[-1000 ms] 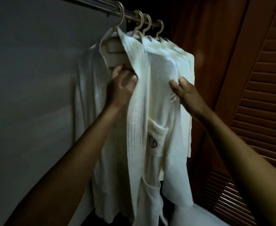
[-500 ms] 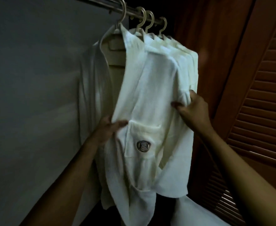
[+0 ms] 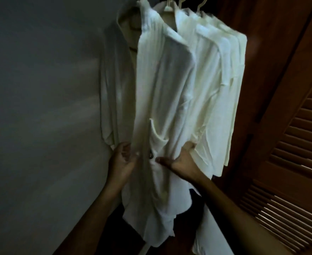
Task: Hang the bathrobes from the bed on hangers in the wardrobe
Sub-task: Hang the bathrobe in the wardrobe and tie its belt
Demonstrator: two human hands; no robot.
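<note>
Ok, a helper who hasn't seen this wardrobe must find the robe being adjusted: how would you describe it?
Left of the louvred wooden door hangs a row of white bathrobes on hangers. Take the frontmost bathrobe, nearest the grey wall. It alone shows a pocket with a dark emblem, and the left hand and right hand touch it there.

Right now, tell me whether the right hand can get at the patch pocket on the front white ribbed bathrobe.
Probably yes. The right hand touches the front white ribbed bathrobe just below its patch pocket, with the thumb nearest it, and nothing lies between them.
</note>
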